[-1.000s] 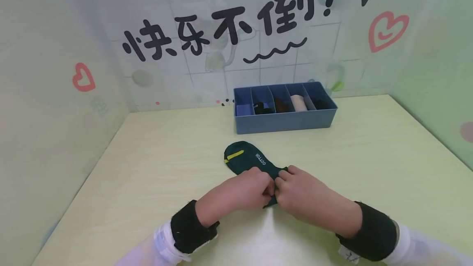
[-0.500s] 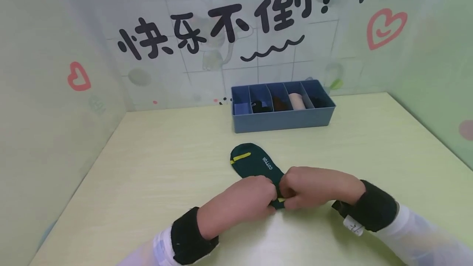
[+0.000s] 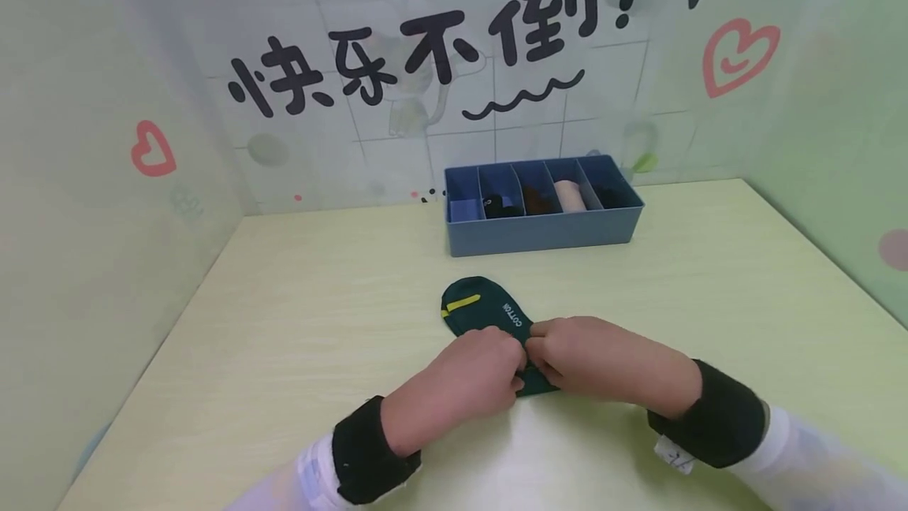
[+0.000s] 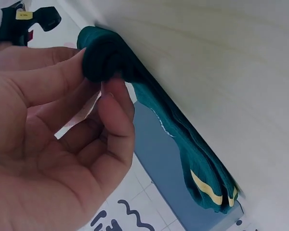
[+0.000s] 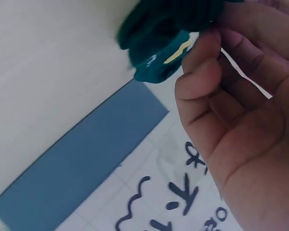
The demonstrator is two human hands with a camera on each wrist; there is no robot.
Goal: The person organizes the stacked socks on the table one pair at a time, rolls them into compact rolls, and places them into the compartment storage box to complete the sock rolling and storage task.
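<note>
Table: I work on a pale yellow-green wooden tabletop (image 3: 298, 337) boxed in by green walls on the left and right and a tiled back wall with black lettering; bare surface lies to both sides of my hands.
Organizer: a long blue plastic divided storage box (image 3: 543, 232) stands near the back wall, beyond the sock and apart from it, its compartments side by side; a beige roll and dark bundles sit in several of them.
Sock: the dark green cotton sock with yellow stripes (image 3: 484, 314) lies flat near the table's middle, between me and the box. Its long axis runs from my fingers away and slightly left, the rounded toe end pointing toward the box's left part.
Rolled end: the near end is wound into a tight roll, plain in the left wrist view (image 4: 103, 57), and it sits right at my grip.
Left hand: my left hand (image 3: 468, 377) pinches the roll between thumb and fingertips.
Right hand: my right hand (image 3: 589, 357) pinches the same end from the other side, fingers curled onto the fabric (image 5: 159, 62).
Nearness: both hands meet at the roll, equally close; the unrolled length stretches ahead of them.
</note>
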